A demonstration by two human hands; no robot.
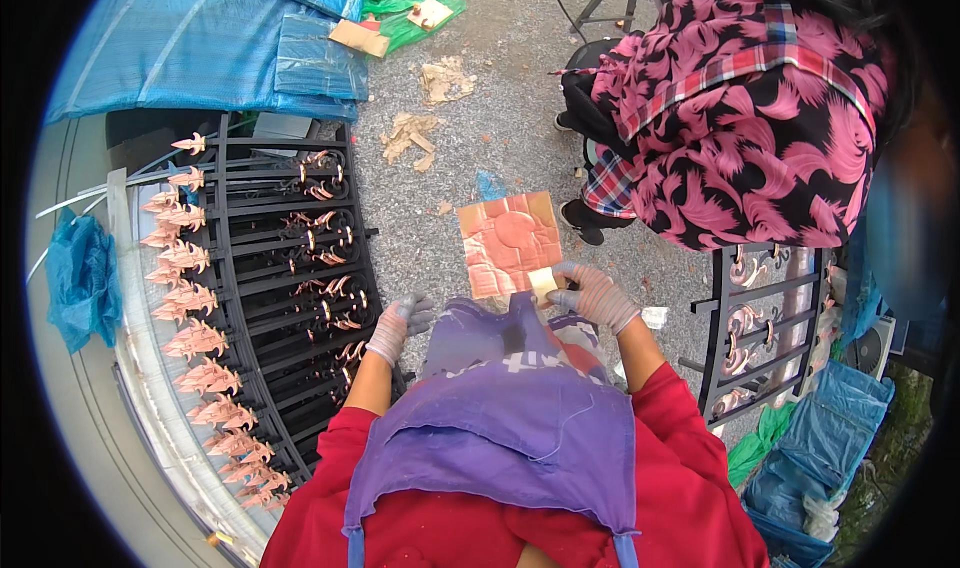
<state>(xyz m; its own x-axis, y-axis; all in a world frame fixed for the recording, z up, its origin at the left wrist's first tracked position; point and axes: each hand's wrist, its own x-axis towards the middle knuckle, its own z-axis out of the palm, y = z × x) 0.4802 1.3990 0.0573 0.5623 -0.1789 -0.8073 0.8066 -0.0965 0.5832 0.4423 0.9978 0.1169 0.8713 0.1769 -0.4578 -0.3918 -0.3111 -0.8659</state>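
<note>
My right hand, in a thin pale glove, pinches a small pale-yellow pad at the near right corner of a flat square sheet. That sheet looks like cardboard smeared with copper-pink paint, and whether the pad touches it I cannot tell. My left hand, gloved alike, hangs with its fingers stretched out and apart, and nothing shows in it. Closest to it are the black metal fence panels, stacked on the left, with copper-pink spear tips along their outer side and painted scrolls on the bars.
A person in a black-and-pink feather-patterned top bends close on my right. Below them leans another black panel with copper scrolls. Torn brown paper lies on the gravel. Blue sheeting covers something at the far left.
</note>
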